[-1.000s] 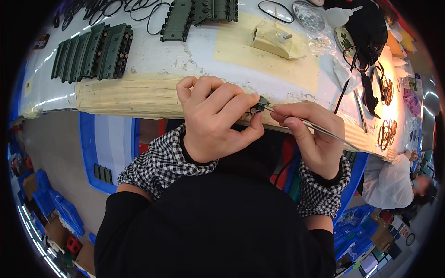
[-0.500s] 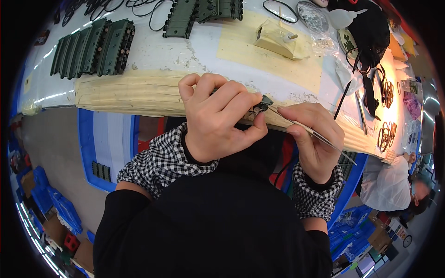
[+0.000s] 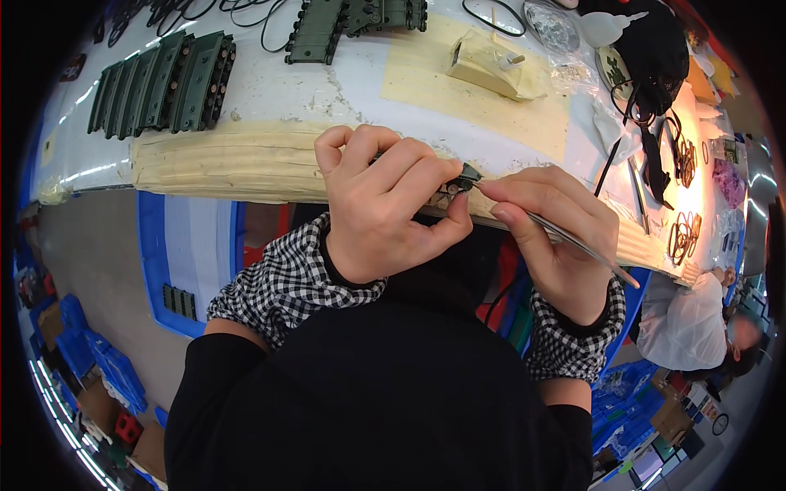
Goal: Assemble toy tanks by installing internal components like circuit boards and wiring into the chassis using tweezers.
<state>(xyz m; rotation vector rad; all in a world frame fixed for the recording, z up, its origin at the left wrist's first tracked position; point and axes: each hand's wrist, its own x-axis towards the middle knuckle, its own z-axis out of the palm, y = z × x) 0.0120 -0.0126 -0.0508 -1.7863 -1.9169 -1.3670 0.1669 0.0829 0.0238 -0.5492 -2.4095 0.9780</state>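
Observation:
At the table's near edge, my left hand (image 3: 385, 204) is closed round a small dark green model part (image 3: 468, 175). Only its right end shows, with round wheel-like details; the fingers hide the rest. My right hand (image 3: 565, 237) pinches a slim metal tool (image 3: 585, 245) whose tip meets the part's right end, close to my left fingertips. The tool's shaft slants down to the right past the palm. Whether it has one prong or two I cannot tell.
Several green model pieces (image 3: 164, 86) stand in a row at left, with more green pieces (image 3: 315, 33) at the back. A tape-wrapped block (image 3: 495, 65) lies beyond my hands. Black cords (image 3: 686, 237) are on the right. A blue tray (image 3: 151, 262) sits below the table; a person (image 3: 684, 323) works at right.
My right hand has shifted slightly right and turned, and the tool's shaft has swung with it. My left hand keeps its hold on the green part, almost still.

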